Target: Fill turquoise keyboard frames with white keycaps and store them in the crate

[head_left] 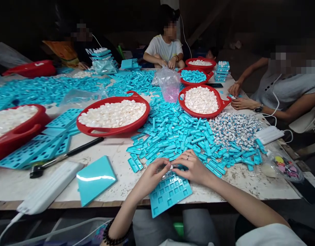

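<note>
Over the near table edge lies a turquoise plastic panel (pixel 170 196) with rows of square openings. My left hand (pixel 156 172) bends its fingers inward above the panel's far end, thumb and forefinger pinched at a small white plastic piece (pixel 171 167). From the other side my right hand (pixel 192 166), with a ring on one finger, brings its thumb and fingertips to the same piece. Part of the panel's far end is hidden under my hands. Just beyond them spreads a heap of small turquoise trays (pixel 176 128). A plain turquoise plate (pixel 96 179) lies to the left.
Red basins (pixel 112 131) of white pieces stand across the table. A black-handled tool (pixel 70 152) and white power strip (pixel 51 188) lie left. Small white-and-blue parts (pixel 235 128) are heaped right, near a clear bag (pixel 285 167). Several co-workers sit around the table.
</note>
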`<state>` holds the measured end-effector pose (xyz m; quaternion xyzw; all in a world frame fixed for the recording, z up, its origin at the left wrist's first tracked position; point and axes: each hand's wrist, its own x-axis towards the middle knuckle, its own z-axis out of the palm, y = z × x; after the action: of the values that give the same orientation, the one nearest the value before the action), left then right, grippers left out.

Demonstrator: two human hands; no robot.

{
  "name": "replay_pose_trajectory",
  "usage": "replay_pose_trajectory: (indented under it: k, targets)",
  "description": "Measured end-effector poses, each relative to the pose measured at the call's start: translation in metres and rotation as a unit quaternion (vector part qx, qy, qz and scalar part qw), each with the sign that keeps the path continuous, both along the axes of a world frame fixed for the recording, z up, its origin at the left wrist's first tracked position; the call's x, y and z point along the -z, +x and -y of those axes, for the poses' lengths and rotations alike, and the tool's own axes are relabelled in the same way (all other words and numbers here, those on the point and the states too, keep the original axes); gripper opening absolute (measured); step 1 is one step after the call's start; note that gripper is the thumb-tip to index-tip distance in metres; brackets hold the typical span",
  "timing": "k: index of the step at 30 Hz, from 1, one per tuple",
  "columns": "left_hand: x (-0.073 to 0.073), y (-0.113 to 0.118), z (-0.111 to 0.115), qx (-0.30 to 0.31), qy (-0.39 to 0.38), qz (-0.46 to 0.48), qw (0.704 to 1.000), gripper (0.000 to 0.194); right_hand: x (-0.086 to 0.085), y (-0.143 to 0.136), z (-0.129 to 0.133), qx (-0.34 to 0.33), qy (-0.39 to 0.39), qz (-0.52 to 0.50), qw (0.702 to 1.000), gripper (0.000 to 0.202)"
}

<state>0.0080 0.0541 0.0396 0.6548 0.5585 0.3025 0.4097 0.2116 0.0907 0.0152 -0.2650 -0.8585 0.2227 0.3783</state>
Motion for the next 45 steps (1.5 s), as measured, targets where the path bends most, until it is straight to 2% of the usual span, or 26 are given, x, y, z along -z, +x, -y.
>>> replay_pose_trajectory:
  k: [5, 8, 14, 19, 23, 29, 39, 45]
  targets:
    - [0.0, -0.005, 0.013, 0.024, 0.033, 0.001, 0.999, 0.025, 0.003, -0.004, 0.005, -0.024, -0.011, 0.022, 0.999, 0.009]
    - [0.003, -0.01, 0.024, 0.012, 0.072, -0.033, 0.997, 0.02, 0.005, -0.007, 0.006, -0.025, -0.014, 0.039, 0.999, 0.01]
    - [0.021, -0.015, 0.046, -0.026, 0.161, -0.098, 0.982, 0.026, 0.008, -0.007, 0.007, -0.035, -0.022, 0.038, 0.998, 0.013]
    - [0.037, -0.012, 0.05, -0.047, 0.219, -0.108, 0.969, 0.023, 0.008, -0.007, 0.008, -0.03, -0.012, 0.07, 0.997, 0.015]
    - [0.042, -0.008, 0.049, -0.06, 0.223, -0.104, 0.967, 0.02, 0.006, -0.006, 0.008, -0.036, -0.015, 0.088, 0.995, 0.014]
    - [0.042, -0.006, 0.052, -0.058, 0.2, -0.084, 0.974, 0.021, 0.007, -0.005, 0.008, -0.041, -0.013, 0.12, 0.992, 0.016]
    - [0.054, -0.01, 0.051, -0.06, 0.259, -0.072, 0.961, 0.019, 0.01, -0.008, 0.01, -0.029, -0.01, 0.115, 0.993, 0.015]
    - [0.046, -0.008, 0.05, -0.063, 0.241, -0.081, 0.965, 0.014, 0.01, -0.009, 0.011, -0.037, 0.004, 0.122, 0.992, 0.019]
